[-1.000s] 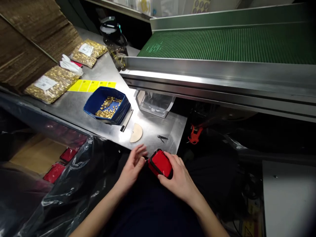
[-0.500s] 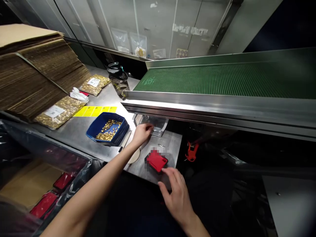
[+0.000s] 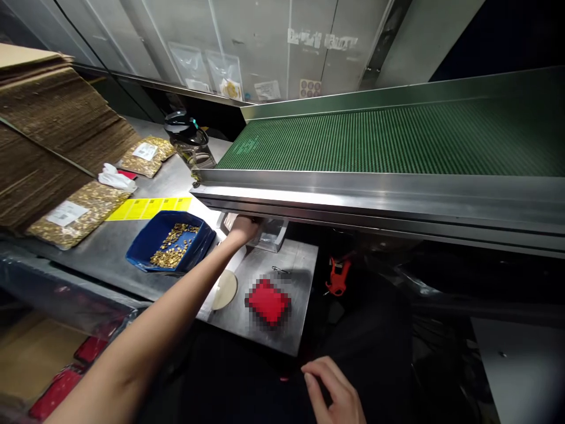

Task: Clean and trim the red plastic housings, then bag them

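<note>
My left hand reaches into a clear plastic tray tucked beneath the conveyor's edge. Its fingers are hidden, so I cannot see whether they hold anything. Below the tray, a red item with dark edges lies on the metal table, blurred by pixelation. Just above that item is a small slim metal piece. My right hand hovers at the bottom of the view, past the table's front edge. Its fingers are loosely bent with a gap behind the thumb, and nothing shows in them.
A blue bin holds small gold pieces. A round pale disc lies beside my left forearm. The green conveyor crosses the upper right. Bags of gold pieces, a water bottle and stacked cardboard occupy the left.
My left hand has moved deeper into the clear tray, hiding its fingers. My right hand has drawn back from the red item, down and to the right. The view has shifted slightly.
</note>
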A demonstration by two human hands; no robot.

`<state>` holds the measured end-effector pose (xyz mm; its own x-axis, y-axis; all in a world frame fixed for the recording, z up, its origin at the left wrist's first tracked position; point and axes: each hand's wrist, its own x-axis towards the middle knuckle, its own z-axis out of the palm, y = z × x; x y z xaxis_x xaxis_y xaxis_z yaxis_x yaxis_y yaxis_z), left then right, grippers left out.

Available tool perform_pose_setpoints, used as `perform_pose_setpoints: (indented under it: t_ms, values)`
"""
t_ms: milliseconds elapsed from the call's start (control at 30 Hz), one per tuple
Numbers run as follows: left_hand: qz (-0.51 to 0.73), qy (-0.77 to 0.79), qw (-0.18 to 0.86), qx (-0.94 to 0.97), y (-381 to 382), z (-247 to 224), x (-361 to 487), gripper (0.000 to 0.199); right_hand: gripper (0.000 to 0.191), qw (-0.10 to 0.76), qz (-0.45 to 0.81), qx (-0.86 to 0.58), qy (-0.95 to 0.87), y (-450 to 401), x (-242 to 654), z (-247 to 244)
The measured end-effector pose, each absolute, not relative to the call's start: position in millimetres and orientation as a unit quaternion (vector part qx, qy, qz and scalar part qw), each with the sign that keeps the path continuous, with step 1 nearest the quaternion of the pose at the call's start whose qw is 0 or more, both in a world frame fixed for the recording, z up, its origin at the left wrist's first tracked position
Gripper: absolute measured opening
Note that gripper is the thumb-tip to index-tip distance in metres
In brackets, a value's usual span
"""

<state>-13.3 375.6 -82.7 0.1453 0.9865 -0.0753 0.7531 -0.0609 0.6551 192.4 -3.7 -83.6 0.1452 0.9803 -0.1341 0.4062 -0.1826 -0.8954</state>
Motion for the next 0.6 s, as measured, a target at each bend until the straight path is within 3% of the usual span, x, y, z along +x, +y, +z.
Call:
perform_pose_setpoints:
  t_ms: [233, 367, 500, 600]
  values:
    - [0.277, 0.609, 0.289, 0.684, 266.8, -36.2, -20.3, 0.03, 0.023, 0.409, 0.477, -0.618, -0.473, 78.1, 178.8, -32.8]
    - [0.317, 0.571, 0.311, 0.691, 209.3, -20.8, -5.4, 0.028, 0.052, 0.476, 0.573, -0.546, -0.384, 134.4, 150.8, -28.1]
    - [0.333, 0.541, 0.334, 0.697, 173.9, -18.3, 5.0, 0.022, 0.041, 0.505, 0.593, -0.537, -0.325, 149.8, 145.7, -35.2]
    - [0.333, 0.508, 0.42, 0.674, 154.7, -17.9, 8.0, 0.018, 0.037, 0.512, 0.587, -0.549, -0.303, 134.2, 154.6, -38.0]
